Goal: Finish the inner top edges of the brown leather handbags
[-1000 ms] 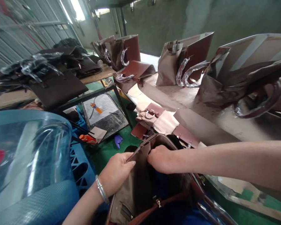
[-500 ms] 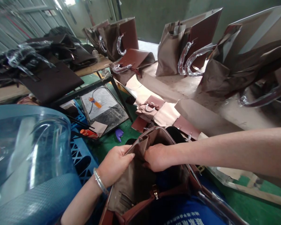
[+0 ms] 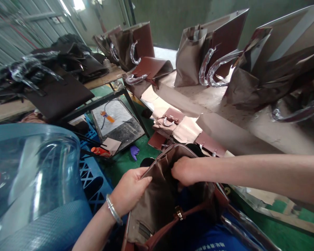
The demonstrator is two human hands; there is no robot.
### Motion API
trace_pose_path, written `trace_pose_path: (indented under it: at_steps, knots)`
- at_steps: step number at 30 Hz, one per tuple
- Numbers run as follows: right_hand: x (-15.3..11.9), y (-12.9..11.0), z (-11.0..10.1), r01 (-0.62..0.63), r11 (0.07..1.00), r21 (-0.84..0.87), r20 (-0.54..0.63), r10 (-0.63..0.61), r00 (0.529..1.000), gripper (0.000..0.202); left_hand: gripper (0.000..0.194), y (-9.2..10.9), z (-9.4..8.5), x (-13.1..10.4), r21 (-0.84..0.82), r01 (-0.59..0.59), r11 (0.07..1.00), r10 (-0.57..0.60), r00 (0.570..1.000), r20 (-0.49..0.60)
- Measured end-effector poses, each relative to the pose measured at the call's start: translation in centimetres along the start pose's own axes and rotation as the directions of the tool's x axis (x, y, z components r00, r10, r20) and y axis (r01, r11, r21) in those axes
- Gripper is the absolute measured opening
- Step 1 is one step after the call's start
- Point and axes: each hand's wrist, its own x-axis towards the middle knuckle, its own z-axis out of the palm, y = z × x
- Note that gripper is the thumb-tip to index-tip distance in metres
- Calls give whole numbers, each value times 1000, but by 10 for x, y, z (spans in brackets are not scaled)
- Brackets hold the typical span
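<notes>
A brown handbag [image 3: 157, 195] lies open on my lap, its taupe lining and a zipped inner pocket showing. My left hand [image 3: 131, 190], with a silver bangle on the wrist, pinches the bag's left edge, thumb on the lining side. Reaching in from the right, my right hand [image 3: 185, 170] is inside the bag near its far end, fingers curled against the lining; the fingertips are hidden. A metal clasp [image 3: 179, 212] sits on a strap across the near side. Plastic-wrapped handles [image 3: 248, 223] hang at the bag's right.
Several brown handbags [image 3: 193, 59] stand on the table at the right. Dark bags [image 3: 60, 90] are piled at the left. A large blue water bottle [image 3: 36, 181] stands close on my left, beside a blue crate [image 3: 94, 184]. A purple glove [image 3: 134, 152] lies on the green floor.
My right hand has moved to the right inside the bag, away from my left hand and the fold of lining. My left hand keeps its hold on the edge.
</notes>
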Motion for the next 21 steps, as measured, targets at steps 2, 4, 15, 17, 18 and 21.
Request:
trace_pose_path:
  at_steps: [2, 4, 15, 17, 18, 21]
  knots:
    - [-12, 2, 2, -36, 999, 0, -198, 35, 980, 27, 32, 1, -1, -2, 12, -11, 1000, 11, 1000, -11]
    - [-23, 4, 3, -102, 993, 60, -458, 118, 881, 27, 32, 2, -1, -3, 25, -20, 999, 20, 1000, -21]
    - [-27, 13, -1, -58, 996, 73, -717, 93, 691, 15, 32, 5, 2, 0, 6, -21, 1000, 21, 1000, -13]
    - [-26, 14, -2, -21, 999, 45, -714, 47, 698, 16, 32, 4, 1, 1, 0, -17, 1000, 17, 1000, -11]
    - [-26, 14, -3, -6, 1000, 30, -716, 26, 697, 16, 32, 4, 0, 2, -11, -13, 1000, 13, 1000, -5]
    - [-26, 12, -3, 56, 998, -6, -734, -42, 678, 19, 33, 2, -1, 3, -53, -5, 999, 6, 1000, 26]
